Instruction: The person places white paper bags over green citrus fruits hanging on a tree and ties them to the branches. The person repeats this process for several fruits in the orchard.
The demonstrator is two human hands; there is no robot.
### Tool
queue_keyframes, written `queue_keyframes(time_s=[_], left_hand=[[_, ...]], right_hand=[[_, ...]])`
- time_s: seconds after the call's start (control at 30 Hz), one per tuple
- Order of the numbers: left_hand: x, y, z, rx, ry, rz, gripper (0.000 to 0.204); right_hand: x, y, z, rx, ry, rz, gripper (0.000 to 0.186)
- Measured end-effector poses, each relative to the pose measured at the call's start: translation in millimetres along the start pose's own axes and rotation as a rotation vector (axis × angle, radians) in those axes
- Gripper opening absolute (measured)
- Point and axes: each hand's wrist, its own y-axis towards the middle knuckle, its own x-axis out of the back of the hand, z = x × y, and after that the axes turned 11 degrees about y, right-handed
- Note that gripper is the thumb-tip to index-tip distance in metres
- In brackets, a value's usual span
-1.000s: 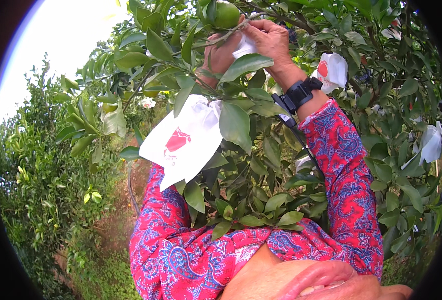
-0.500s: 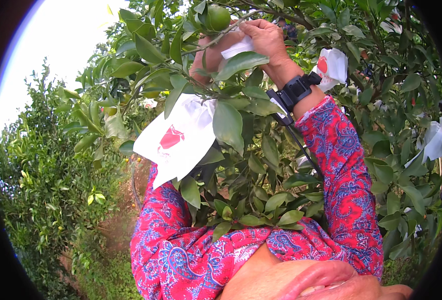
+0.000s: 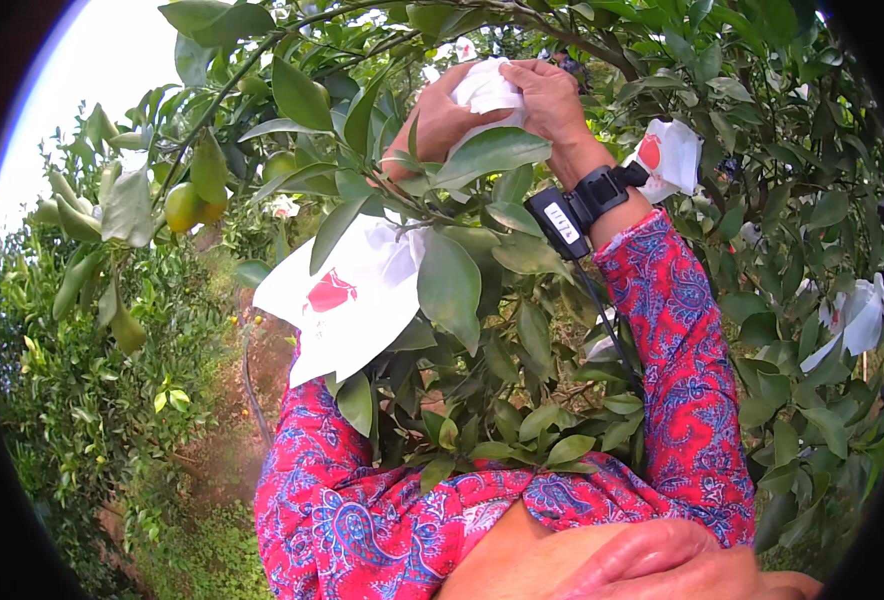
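Observation:
Both my hands are raised among the leaves around a bunched white paper bag (image 3: 490,86). My left hand (image 3: 436,122) cups its left side, fingers partly hidden behind it. My right hand (image 3: 550,100) pinches its right edge between thumb and fingers. Whether a fruit sits inside cannot be seen. Just below, a second white paper bag (image 3: 362,300) with a red print hangs from the branch, its top gathered and its lower edge spread. A large green leaf (image 3: 492,158) crosses in front of the held bag's lower part.
Yellow-green citrus fruits (image 3: 184,208) hang at the left from a curved branch (image 3: 224,92). More white bags hang at the right, one near my wrist (image 3: 670,158) and another farther out (image 3: 855,315). A strapped black device (image 3: 587,203) with a cable sits on my right wrist.
The branch by my hands has swung up and left, and the green fruit beside them is gone from there. The held bag shows more fully, and my left hand is less hidden.

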Motion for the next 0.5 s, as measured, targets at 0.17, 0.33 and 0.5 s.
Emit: queue_keyframes(time_s=[0.17, 0.33, 0.5], left_hand=[[3.7, -10.9, 6.6, 0.024, -0.219, -0.034, 0.057], [-5.4, -16.2, 12.0, -0.003, -0.701, -0.202, 0.047], [-11.6, -0.1, 33.4, 0.169, -0.912, -0.169, 0.053]], right_hand=[[-20.9, -19.6, 2.7, 0.029, -0.075, 0.073, 0.009], [-42.0, -22.5, 13.9, 0.172, -0.270, 0.102, 0.036], [-23.0, -63.0, 36.6, 0.012, -0.514, 0.324, 0.078]])
